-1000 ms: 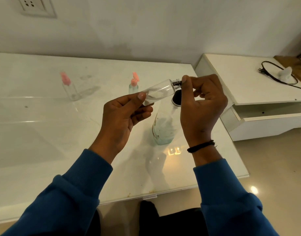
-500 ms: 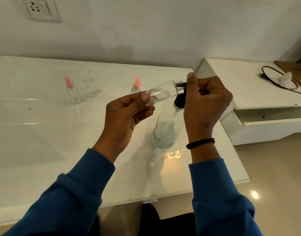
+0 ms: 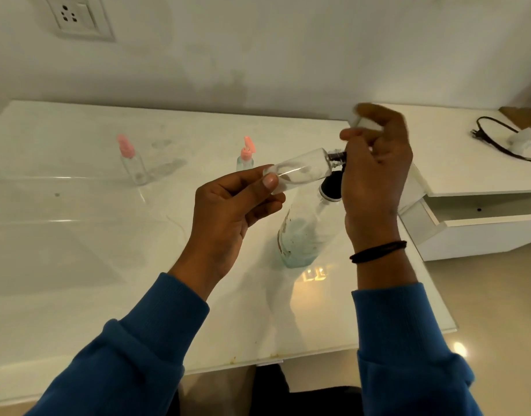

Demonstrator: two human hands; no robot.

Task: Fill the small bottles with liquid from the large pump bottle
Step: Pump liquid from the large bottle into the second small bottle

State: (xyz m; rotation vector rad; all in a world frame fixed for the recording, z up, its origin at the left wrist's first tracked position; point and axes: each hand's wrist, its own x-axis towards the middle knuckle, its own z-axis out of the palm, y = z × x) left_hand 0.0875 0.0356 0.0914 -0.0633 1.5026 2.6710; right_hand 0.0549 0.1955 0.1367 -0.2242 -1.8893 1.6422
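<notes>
Small bottle [image 3: 297,169] gripped by left hand [image 3: 231,211]; black neck fitting [image 3: 337,156], at 3 o'clock, pinched by right hand [image 3: 375,175]. Bottle should be held steady while it is twisted.

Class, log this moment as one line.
left hand: holds small clear bottle tilted | right hand: at its black neck | large pump bottle: standing

Large pump bottle's [image 3: 303,232] pump head behind the right hand [image 3: 375,175] (whose raised fingers [image 3: 375,112] blur).
</notes>
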